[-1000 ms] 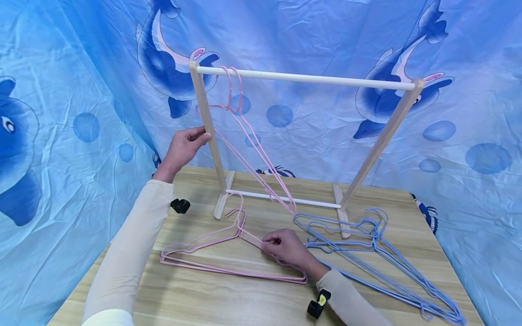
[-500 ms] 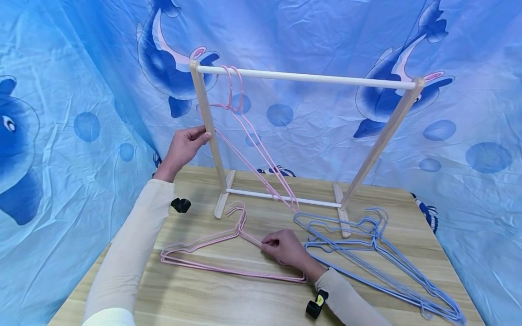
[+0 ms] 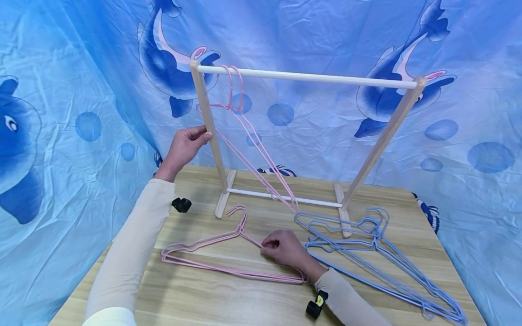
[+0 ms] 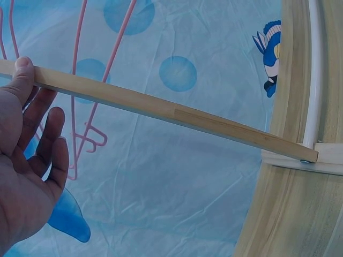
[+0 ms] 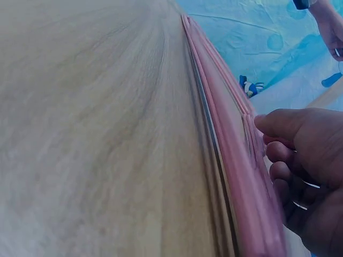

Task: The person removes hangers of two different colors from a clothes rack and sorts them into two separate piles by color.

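Note:
My left hand (image 3: pixel 185 147) grips the left wooden post (image 3: pixel 213 145) of a small clothes rack, thumb in front and fingers behind. In the left wrist view its thumb lies over the post (image 4: pixel 177 115) and the lower fingers are loosely bent. Pink hangers (image 3: pixel 267 158) hang by their hooks near the left end of the white top rail (image 3: pixel 306 77). On the table, my right hand (image 3: pixel 287 249) pinches the right shoulder of a stack of pink clothes hangers (image 3: pixel 212 267). In the right wrist view its thumb meets the pink hangers (image 5: pixel 228 139); the exact contact is partly hidden.
Several blue hangers (image 3: pixel 379 253) lie overlapping on the wooden table (image 3: pixel 228 303), right of my right hand. Behind them stands the rack's right post (image 3: pixel 381 145). A white lower bar (image 3: pixel 261 194) joins the rack's feet. Blue dolphin-print cloth (image 3: pixel 310 136) surrounds the table.
The upper pink hanger's hook has come down onto the stack, where the hooks now lie together. Both hands have stayed nearly in place.

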The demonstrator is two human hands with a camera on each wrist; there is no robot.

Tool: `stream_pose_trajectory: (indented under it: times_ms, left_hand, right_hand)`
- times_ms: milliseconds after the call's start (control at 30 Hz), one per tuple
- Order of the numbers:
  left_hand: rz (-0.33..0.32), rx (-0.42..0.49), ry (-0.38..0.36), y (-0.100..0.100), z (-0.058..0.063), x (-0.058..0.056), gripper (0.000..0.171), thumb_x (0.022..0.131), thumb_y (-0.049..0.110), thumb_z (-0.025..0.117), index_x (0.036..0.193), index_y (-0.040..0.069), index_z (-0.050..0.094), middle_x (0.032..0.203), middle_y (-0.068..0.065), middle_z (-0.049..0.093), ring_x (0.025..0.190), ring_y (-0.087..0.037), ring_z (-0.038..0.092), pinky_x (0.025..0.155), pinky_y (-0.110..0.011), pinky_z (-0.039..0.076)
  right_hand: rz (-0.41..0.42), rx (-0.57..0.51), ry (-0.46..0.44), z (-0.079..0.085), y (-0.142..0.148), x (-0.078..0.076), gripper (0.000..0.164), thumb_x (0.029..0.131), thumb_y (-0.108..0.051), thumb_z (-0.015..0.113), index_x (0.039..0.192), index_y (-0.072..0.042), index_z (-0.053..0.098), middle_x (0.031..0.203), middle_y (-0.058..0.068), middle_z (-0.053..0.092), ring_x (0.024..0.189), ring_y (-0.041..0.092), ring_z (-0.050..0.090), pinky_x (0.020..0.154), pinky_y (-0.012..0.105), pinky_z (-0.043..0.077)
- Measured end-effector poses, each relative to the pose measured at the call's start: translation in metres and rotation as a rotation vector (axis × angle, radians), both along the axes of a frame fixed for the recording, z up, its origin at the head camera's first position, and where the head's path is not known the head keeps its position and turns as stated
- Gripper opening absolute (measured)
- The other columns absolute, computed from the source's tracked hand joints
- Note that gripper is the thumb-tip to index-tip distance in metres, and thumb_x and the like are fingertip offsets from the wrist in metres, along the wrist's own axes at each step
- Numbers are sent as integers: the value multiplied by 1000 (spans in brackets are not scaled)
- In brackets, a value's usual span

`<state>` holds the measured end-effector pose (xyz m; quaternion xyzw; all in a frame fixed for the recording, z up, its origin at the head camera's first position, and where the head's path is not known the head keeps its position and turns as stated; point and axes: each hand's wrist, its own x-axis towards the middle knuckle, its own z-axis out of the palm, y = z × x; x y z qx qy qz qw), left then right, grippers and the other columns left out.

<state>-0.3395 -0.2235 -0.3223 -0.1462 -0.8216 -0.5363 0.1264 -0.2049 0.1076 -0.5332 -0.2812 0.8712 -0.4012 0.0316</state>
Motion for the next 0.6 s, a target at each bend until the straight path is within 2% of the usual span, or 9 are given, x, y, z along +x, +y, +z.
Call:
stream_pose_trajectory:
  times_ms: [300,433,600]
  left_hand:
    - [2,-4,12,-2,-1,-1,42,102,37,63,138,14,67,135,-15,66,121,-21,65,106,-42,51]
    - [-10,-3,16,-2,-3,-1,43,102,38,63,138,15,67,135,-15,67,121,-21,65,107,-43,51]
    - [-14,-3,12,-1,-2,-1,44,102,38,63,139,15,66,135,-16,66,121,-22,65,107,-45,50]
  right_hand:
    - [14,-55,-30,3,10,1,24,92,-27,79,110,-11,81,88,-12,69,75,1,63,68,22,56]
    - [29,-70,-31,18,24,3,30,93,-23,78,119,-8,77,92,-9,70,80,4,65,72,24,58]
    - [29,-93,0,46,49,3,31,93,-18,78,122,-7,75,93,-6,71,81,5,66,72,26,59]
